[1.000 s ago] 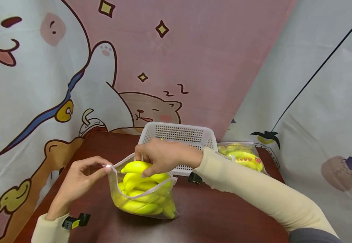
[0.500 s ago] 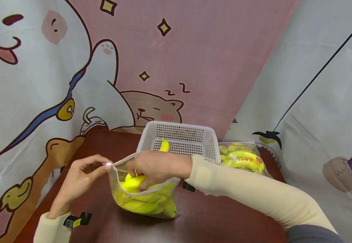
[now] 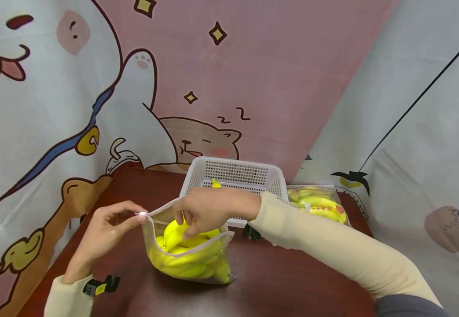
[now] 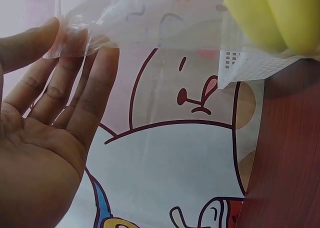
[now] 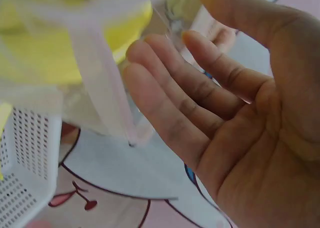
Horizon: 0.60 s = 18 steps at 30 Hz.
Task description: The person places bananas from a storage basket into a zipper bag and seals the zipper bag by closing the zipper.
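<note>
Just before the white basket point(image 3: 235, 176), clear zip bag point(image 3: 189, 255) of yellow bananas point(image 3: 185, 257) on the table point(image 3: 292, 281), left hand point(image 3: 106, 231) pinching its corner, right hand point(image 3: 207, 209) at its mouth, fingers apparently curled round one banana.

The right hand point(image 3: 203, 209) covers the far rim of the clear bag point(image 3: 189, 253), so its grip on the bananas point(image 3: 185, 251) cannot be told. In the basket point(image 3: 233, 176), one banana point(image 3: 214, 183) shows only its tip. The right wrist view, upper left, blurs the bag.
</note>
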Tool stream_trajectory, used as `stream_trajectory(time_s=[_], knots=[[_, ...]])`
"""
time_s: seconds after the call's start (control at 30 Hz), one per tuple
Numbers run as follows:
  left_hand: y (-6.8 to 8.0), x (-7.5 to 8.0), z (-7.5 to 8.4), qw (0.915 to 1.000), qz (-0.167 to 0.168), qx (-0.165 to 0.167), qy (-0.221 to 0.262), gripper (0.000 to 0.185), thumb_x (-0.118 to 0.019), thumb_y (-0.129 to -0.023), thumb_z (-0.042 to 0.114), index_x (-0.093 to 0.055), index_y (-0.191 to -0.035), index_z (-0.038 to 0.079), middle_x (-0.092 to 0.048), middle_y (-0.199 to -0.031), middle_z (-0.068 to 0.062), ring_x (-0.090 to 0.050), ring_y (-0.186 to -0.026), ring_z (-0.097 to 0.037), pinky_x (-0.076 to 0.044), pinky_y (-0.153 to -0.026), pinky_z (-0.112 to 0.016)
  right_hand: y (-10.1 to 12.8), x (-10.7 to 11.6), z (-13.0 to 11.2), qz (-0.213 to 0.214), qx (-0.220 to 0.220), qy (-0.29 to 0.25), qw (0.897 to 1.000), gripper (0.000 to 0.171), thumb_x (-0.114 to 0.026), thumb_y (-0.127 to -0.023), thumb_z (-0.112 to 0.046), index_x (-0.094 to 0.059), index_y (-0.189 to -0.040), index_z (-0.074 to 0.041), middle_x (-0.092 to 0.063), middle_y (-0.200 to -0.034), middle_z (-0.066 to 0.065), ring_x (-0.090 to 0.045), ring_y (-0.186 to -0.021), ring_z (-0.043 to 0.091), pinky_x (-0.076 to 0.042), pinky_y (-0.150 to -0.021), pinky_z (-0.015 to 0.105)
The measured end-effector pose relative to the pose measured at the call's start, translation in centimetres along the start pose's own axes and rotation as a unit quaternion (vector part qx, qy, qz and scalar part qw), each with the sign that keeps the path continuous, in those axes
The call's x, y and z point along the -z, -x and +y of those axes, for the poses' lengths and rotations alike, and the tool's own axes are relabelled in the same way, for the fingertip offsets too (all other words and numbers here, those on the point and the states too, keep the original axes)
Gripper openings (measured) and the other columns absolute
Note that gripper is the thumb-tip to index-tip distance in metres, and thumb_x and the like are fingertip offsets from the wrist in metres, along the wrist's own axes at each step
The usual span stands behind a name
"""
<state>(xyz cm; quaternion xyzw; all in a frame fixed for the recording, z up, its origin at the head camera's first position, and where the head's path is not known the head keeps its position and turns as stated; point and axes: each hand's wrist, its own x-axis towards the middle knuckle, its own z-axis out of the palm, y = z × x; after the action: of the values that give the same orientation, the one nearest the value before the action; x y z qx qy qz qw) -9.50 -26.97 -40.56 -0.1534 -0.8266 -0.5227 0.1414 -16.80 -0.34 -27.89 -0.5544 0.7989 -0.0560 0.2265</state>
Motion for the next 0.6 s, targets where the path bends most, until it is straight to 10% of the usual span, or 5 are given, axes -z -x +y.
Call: stream_trajectory(time_s=[0.6], knots=[[0.4, 0.3, -0.2, 0.9997, -0.013, -0.004, 0.021, 0.013, -0.072, -0.093, 0.002, -0.075, -0.099, 0.013, -0.075, -0.093, 0.001, -0.067, -0.079, -0.019, -0.057, -0.065, -0.027, 0.1, 2.3, 8.4, 0.161, -0.133, -0.065, 0.976, 0.050, -0.071, -0.095, -0.039, -0.055, -0.138, -0.018, -0.066, -0.133, 0.004, -0.067, -0.112, 0.015, -0.055, -0.098, 0.035]])
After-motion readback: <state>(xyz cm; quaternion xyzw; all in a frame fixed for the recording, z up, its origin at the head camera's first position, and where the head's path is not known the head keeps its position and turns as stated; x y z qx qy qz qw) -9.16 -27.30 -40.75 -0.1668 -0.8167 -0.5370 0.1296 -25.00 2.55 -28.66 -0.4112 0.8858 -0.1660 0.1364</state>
